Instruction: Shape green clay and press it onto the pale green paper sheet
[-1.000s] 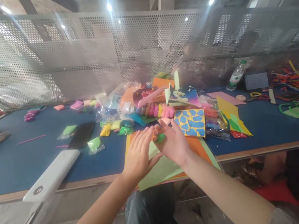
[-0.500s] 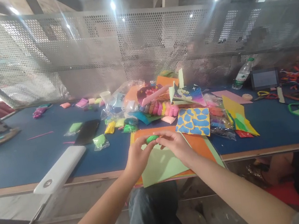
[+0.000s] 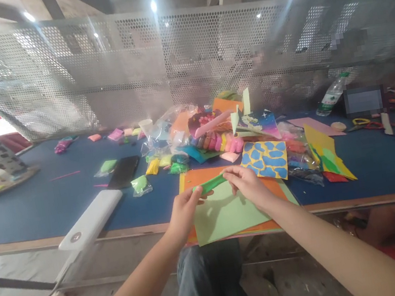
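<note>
A strip of green modelling clay stretches between my two hands, above the sheets of paper. My left hand grips its left end between thumb and fingers. The right end is pinched in the fingertips of my right hand. Below them a pale green sheet lies over an orange sheet at the table's front edge. A card with blue patches on yellow lies just beyond my right hand.
Packets of coloured clay are heaped behind the paper. A white power bank juts over the front edge on the left, near a black phone. A water bottle, scissors and yellow paper are at the right.
The green clay was a short lump between my fingertips and is now drawn out into a longer strip. My hands have moved apart. The view has shifted slightly left.
</note>
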`<action>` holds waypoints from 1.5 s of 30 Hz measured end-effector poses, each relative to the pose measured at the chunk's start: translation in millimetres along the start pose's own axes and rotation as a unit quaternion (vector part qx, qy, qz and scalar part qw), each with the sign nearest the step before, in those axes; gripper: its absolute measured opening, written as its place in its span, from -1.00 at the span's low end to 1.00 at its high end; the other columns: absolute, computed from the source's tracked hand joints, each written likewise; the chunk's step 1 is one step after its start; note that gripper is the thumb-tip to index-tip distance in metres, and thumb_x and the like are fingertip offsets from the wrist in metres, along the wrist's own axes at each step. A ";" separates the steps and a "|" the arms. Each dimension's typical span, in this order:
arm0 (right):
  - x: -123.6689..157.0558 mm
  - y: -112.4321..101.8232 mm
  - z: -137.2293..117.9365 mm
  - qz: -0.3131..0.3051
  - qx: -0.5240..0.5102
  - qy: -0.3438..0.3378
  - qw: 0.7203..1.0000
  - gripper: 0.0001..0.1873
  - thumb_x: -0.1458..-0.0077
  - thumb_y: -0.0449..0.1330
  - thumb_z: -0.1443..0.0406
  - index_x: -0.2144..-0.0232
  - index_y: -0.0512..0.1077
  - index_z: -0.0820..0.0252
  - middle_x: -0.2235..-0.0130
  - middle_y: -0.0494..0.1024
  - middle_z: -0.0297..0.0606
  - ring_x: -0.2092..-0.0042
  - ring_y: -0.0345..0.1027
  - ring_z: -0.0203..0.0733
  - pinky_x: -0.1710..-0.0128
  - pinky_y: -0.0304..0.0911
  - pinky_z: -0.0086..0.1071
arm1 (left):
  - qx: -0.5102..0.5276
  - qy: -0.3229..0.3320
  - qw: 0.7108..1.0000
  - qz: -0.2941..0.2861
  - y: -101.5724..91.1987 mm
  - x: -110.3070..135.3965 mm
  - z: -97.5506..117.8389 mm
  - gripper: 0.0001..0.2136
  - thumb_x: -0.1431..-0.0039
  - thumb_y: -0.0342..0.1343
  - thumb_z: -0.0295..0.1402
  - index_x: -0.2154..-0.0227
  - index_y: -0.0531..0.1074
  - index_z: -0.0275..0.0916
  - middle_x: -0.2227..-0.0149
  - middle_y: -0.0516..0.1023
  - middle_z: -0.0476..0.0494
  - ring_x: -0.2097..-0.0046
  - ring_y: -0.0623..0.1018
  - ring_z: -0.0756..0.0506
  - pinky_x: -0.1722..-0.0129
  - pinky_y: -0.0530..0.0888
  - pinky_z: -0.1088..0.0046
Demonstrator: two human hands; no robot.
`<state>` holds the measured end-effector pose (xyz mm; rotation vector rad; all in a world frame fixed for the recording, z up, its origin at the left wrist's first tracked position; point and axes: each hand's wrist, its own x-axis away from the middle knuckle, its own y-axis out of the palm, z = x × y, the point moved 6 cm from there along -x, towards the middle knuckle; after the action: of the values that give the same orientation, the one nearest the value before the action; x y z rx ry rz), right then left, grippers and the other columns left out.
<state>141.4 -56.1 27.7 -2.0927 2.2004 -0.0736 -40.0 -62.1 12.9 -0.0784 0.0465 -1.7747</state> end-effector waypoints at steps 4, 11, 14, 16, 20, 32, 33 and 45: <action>-5.3 -8.1 5.4 0.054 -0.005 -0.004 0.999 -0.67 0.10 0.24 0.10 0.34 0.48 0.22 0.61 0.34 -0.43 0.59 0.19 -0.34 0.62 0.09 -0.44 | 0.073 -0.060 0.995 0.026 -10.4 0.6 -6.0 -0.57 -0.07 0.12 -0.02 0.31 0.53 -0.37 0.21 0.61 -0.33 0.13 0.53 -0.19 0.22 0.48 0.37; 2.7 29.0 4.2 0.014 -0.085 0.006 0.996 -0.67 0.18 0.32 0.12 0.36 0.48 0.20 0.43 0.52 -0.31 0.49 0.32 -0.32 0.50 0.21 -0.42 | 0.135 -0.060 0.989 -0.022 4.3 -0.6 -4.0 -0.54 -0.07 0.15 -0.03 0.11 0.47 -0.29 0.01 0.51 -0.27 -0.01 0.51 -0.22 0.12 0.51 0.32; 10.1 49.1 3.5 -0.060 -0.142 0.061 0.986 -0.65 0.20 0.33 0.12 0.36 0.47 0.21 0.44 0.54 -0.30 0.46 0.40 -0.27 0.46 0.26 -0.40 | 0.099 -0.005 0.995 -0.031 13.2 -1.3 -1.2 -0.54 -0.04 0.19 -0.09 0.04 0.44 -0.25 0.04 0.53 -0.21 0.04 0.52 -0.19 0.09 0.49 0.32; 12.6 52.6 5.1 -0.069 -0.163 0.089 0.980 -0.62 0.19 0.32 0.10 0.34 0.41 0.19 0.47 0.52 -0.34 0.48 0.41 -0.26 0.47 0.27 -0.39 | 0.053 0.032 0.998 -0.002 12.2 -1.7 0.2 -0.57 -0.03 0.22 -0.15 0.05 0.45 -0.25 0.11 0.56 -0.19 0.10 0.54 -0.17 0.11 0.48 0.34; 9.5 44.0 7.1 -0.044 -0.100 0.054 0.993 -0.57 0.09 0.28 0.06 0.21 0.31 0.12 0.58 0.40 -0.50 0.61 0.24 -0.33 0.59 0.12 -0.44 | 0.026 0.055 0.998 0.017 9.8 -2.6 0.5 -0.69 -0.06 0.18 -0.15 0.25 0.51 -0.29 0.29 0.59 -0.14 0.20 0.56 -0.13 0.14 0.49 0.35; 9.1 27.1 4.3 -0.056 0.061 -0.026 0.996 -0.76 -0.04 0.17 0.10 0.37 0.41 0.14 0.34 0.50 -0.31 0.48 0.30 -0.30 0.49 0.18 -0.40 | -0.072 0.009 0.996 -0.055 13.9 -2.6 -2.3 -0.52 -0.02 0.19 -0.16 0.00 0.38 -0.24 0.13 0.56 -0.23 0.26 0.61 -0.12 0.27 0.54 0.35; 9.2 25.7 7.6 -0.065 0.065 -0.013 0.996 -0.75 -0.04 0.18 0.09 0.37 0.42 0.14 0.36 0.50 -0.32 0.51 0.28 -0.31 0.52 0.16 -0.41 | -0.121 0.036 0.991 -0.052 11.5 -2.4 0.2 -0.44 0.00 0.22 -0.19 -0.09 0.30 -0.19 0.02 0.52 -0.26 0.16 0.59 -0.16 0.23 0.53 0.33; 20.8 21.5 19.5 -0.141 0.150 -0.014 0.978 -0.61 0.04 0.29 0.10 0.13 0.51 0.07 0.32 0.54 -0.27 0.34 0.33 -0.21 0.36 0.24 -0.35 | -0.299 0.129 0.944 -0.061 -0.8 4.7 6.8 -0.70 -0.07 0.13 -0.20 0.14 0.52 -0.13 0.13 0.60 -0.10 0.12 0.54 -0.16 0.09 0.42 0.37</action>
<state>121.2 -75.1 5.2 -2.1932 1.7314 -0.3716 -41.2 -66.5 19.8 -0.2904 0.7860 -1.8308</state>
